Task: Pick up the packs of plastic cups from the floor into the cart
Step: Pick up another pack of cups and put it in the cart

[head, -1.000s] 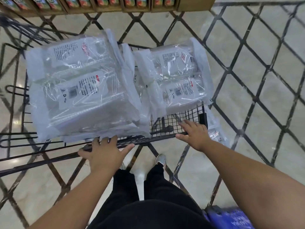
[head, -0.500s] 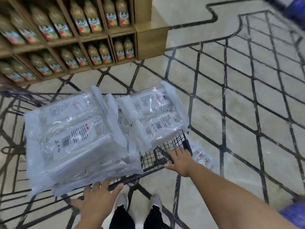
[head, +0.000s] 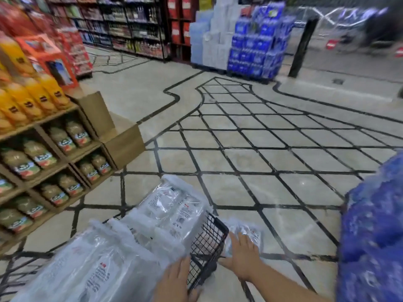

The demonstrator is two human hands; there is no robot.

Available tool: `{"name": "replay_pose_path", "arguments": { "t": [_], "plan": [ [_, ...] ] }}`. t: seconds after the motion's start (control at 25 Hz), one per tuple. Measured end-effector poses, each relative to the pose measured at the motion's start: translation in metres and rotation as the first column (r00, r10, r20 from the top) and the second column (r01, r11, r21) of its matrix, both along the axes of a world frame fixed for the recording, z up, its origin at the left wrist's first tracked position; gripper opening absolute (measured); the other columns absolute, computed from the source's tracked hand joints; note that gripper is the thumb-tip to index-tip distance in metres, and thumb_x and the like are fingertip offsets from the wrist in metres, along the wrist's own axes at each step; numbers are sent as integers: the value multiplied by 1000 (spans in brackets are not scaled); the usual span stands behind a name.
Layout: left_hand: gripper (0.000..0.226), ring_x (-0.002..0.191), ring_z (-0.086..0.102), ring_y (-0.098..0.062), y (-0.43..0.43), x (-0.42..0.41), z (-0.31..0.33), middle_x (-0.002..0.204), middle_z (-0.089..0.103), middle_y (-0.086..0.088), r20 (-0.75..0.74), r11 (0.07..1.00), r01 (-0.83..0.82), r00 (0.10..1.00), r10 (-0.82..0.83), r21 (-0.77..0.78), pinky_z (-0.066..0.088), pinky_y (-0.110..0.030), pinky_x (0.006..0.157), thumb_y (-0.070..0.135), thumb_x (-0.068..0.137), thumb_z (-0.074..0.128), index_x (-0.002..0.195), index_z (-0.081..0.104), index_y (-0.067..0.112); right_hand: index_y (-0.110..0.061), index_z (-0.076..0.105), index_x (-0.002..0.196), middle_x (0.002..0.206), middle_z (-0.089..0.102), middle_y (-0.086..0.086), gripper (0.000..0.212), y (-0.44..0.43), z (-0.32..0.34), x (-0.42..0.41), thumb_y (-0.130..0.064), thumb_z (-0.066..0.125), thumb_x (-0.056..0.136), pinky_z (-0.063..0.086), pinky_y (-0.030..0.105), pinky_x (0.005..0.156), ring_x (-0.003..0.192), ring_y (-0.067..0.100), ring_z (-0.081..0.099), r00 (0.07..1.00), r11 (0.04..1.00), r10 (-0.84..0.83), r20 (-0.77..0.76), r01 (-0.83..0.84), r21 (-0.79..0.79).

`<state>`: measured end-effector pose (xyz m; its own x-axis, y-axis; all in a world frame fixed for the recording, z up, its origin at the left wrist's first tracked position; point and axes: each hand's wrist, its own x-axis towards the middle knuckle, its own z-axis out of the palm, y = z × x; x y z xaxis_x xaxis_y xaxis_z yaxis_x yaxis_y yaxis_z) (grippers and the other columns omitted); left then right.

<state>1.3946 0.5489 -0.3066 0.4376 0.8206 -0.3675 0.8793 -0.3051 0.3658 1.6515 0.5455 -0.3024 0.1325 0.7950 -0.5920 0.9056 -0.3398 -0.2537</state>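
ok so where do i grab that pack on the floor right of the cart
Its near end, from above and the right. The pack lies flat on the floor close beside the cart, so the left side is blocked; the right hand is over its near end. Curl fingers under that edge.

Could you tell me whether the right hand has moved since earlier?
Yes: the right hand left the rim of the cart, going right to the pack on the floor.
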Motion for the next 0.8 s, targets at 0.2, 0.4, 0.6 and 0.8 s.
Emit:
{"name": "replay_pose_path", "arguments": {
  "t": [0.2,0.4,0.6,0.8],
  "plan": [
    [108,140,42,-27,37,60,54,161,32,-5,-37,960,232,973,-229,156,46,-45,106,84,64,27,160,10,37,-27,-16,164,171,-21,10,142,-44,24,38,-92,63,65,10,56,125,159,37,-11,967,966,-256,0,255,41],
    [80,100,72,-36,49,132,33,122,70,-12,-25,958,274,961,-277,-84,59,-53,73,82,77,37,137,53,33,-32,-12,164,170,-24,8,135,-97,37,93,-73,77,72,8,54,126,159,34,-14,852,844,-522,-46,524,114],
    [84,91,74,-39,56,207,36,118,73,-11,-149,898,430,898,-414,98,61,-54,58,86,85,15,131,63,35,-35,-15,163,168,-31,5,143,-126,39,160,-69,84,66,8,54,126,158,32,-17,782,785,-608,-137,618,47],
    [86,91,74,-37,67,291,20,117,73,-9,-189,923,372,917,-350,97,60,-55,56,87,66,38,132,55,36,-34,-14,164,169,-30,4,141,-125,34,256,-66,85,68,10,51,126,159,33,-14,801,807,-564,-200,586,74]
  ]
}}
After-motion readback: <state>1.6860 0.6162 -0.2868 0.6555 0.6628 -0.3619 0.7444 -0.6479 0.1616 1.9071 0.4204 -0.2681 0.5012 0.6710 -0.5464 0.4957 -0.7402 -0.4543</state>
